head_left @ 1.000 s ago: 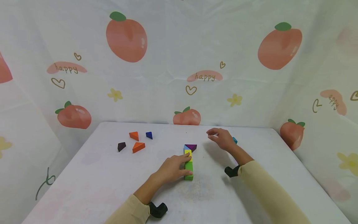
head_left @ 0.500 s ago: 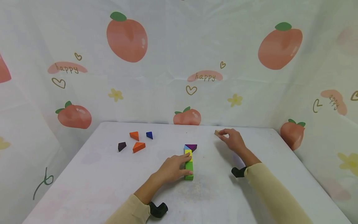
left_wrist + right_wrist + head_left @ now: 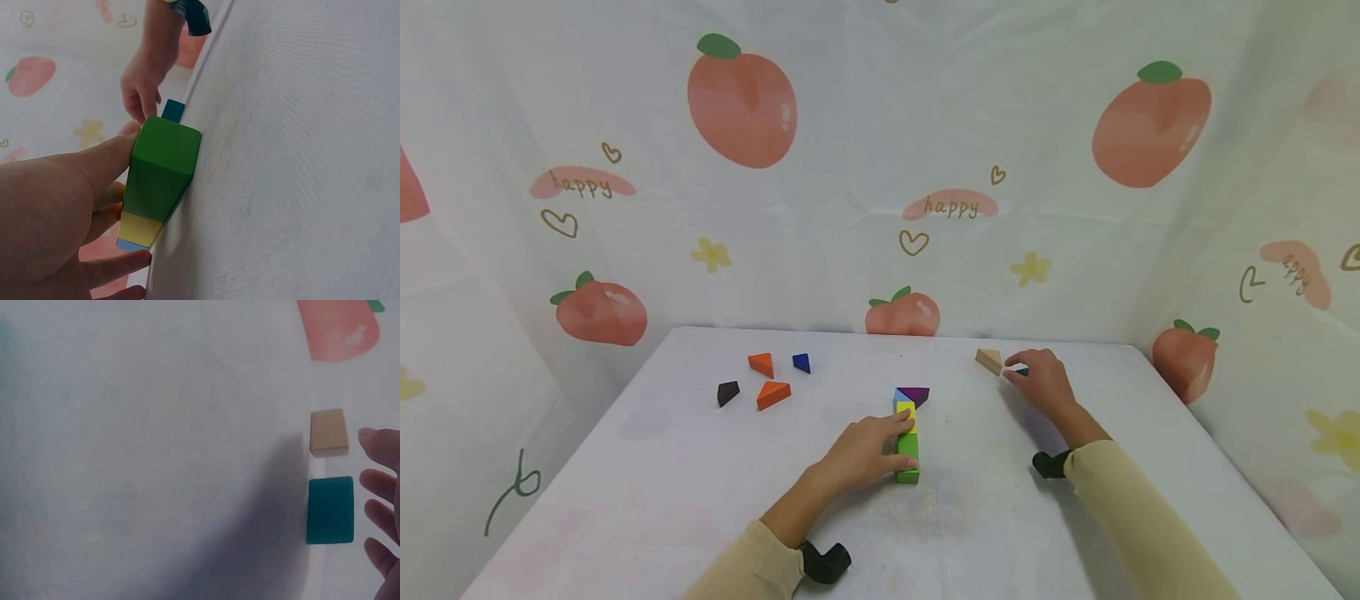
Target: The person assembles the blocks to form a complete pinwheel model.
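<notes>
On white table (image 3: 700, 500), head view: left hand (image 3: 861, 452), fingers extended, resting on green rectangular block (image 3: 907, 444) and adjoining yellow block (image 3: 906, 406); right hand (image 3: 1043, 385), fingers parted, beside wood-coloured triangular block (image 3: 989, 360). Left wrist view: thumb touching green block. Right wrist view: fingers apart from teal rectangular block (image 3: 330, 510).

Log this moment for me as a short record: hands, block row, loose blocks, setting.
left hand: touches green block and yellow block
right hand: near teal block; contact unclear
row, near to far: green block, yellow block, light blue block
right of row's far end: purple block
loose, left: two orange blocks, black block, dark blue block
loose, right: wooden block, teal block
surface: white table
backdrop: peach-print cloth
</notes>
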Demonstrator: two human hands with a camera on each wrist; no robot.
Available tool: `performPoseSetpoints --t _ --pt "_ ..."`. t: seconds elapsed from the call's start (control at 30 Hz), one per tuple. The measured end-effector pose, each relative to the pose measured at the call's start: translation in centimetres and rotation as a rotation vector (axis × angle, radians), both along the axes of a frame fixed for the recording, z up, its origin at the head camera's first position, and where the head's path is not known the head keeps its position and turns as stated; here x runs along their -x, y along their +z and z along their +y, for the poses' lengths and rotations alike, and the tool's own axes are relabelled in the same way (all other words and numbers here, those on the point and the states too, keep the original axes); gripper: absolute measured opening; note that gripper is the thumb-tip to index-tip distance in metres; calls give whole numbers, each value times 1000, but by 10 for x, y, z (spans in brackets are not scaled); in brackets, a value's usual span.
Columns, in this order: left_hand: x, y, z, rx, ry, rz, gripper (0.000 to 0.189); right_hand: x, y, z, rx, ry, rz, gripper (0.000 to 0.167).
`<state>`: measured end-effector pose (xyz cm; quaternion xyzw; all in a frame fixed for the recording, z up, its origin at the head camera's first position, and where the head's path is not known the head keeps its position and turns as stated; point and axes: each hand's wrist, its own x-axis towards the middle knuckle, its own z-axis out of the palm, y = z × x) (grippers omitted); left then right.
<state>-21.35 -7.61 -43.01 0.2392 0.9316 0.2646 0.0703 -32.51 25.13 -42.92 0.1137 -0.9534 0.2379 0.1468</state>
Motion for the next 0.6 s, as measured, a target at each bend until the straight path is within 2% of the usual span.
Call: performPoseSetpoints --t 0.33,0.6 --pt "-1 1 1 1 -1 -7 67 0 -2 12 -78 -56 -85 37" --pt "0 0 0 3 2 -8 67 2 -7 19 -40 -95 -187 42"
